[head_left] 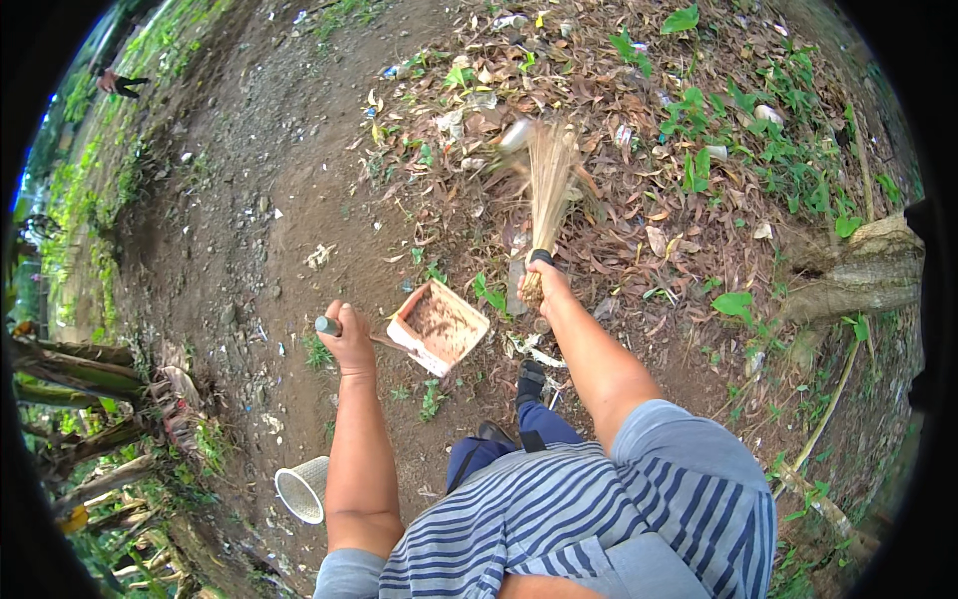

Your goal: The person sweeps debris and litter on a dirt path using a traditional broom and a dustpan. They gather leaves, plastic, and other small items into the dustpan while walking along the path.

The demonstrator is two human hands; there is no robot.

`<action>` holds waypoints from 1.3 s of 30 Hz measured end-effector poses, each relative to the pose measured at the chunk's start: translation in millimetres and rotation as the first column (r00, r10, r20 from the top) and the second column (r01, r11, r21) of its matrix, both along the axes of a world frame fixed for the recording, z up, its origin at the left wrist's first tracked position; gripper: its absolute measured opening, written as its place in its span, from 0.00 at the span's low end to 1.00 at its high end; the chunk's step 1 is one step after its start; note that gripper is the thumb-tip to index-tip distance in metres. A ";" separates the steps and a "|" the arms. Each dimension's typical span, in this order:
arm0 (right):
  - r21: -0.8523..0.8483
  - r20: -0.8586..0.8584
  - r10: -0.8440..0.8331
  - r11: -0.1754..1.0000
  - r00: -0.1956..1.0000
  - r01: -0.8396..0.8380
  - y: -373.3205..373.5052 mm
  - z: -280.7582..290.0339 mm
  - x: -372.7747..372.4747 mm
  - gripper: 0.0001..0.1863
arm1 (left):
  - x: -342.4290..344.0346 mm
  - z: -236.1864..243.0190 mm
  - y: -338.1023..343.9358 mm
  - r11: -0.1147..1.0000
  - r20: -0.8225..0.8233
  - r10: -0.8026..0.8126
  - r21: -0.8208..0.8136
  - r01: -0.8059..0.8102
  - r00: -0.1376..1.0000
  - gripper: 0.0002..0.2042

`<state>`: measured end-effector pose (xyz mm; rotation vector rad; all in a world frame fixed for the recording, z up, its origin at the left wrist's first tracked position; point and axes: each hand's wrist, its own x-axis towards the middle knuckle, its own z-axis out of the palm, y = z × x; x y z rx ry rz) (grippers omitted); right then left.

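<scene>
My left hand (348,342) is wrapped round a stick handle, whose rounded grey-green end sticks out beyond my fist. The handle runs to a pale, box-shaped dustpan (401,337) with a shallow tray and a brownish, dirt-specked inside. In my right hand (544,288) is a broom of thin, straw-coloured sticks (551,190), bound with a dark band just above my grip. Its bristles fan out away from me over dry leaves, their tips slightly blurred. Beside the tips a whitish object (516,135) shows smeared; I cannot make out its kind.
Brown leaves (639,215) mixed with litter cover the ground ahead and right. A tree trunk (863,270) stands at the right. A white perforated basket (302,491) lies on its side at the lower left, near cut plant stalks (80,374). Far upper left is a person (122,84).
</scene>
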<state>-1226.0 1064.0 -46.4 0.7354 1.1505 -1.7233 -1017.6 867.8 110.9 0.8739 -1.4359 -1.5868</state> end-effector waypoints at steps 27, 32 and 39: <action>-0.130 0.334 0.274 0.961 0.902 -0.244 -229.1 15.2 99.2 0.11 | -54.9 -33.5 -292.7 0.980 0.030 -0.143 -0.139 0.146 0.989 0.14; 0.019 -0.028 -0.190 0.982 0.981 0.191 -235.3 5.2 26.4 0.09 | -53.6 -38.2 -328.6 0.973 -0.001 -0.154 -0.175 0.151 0.988 0.14; -0.029 -0.204 -0.136 0.991 0.969 0.133 -254.9 45.1 60.5 0.07 | -40.7 -45.0 -360.5 0.986 -0.078 -0.149 -0.093 0.142 0.986 0.14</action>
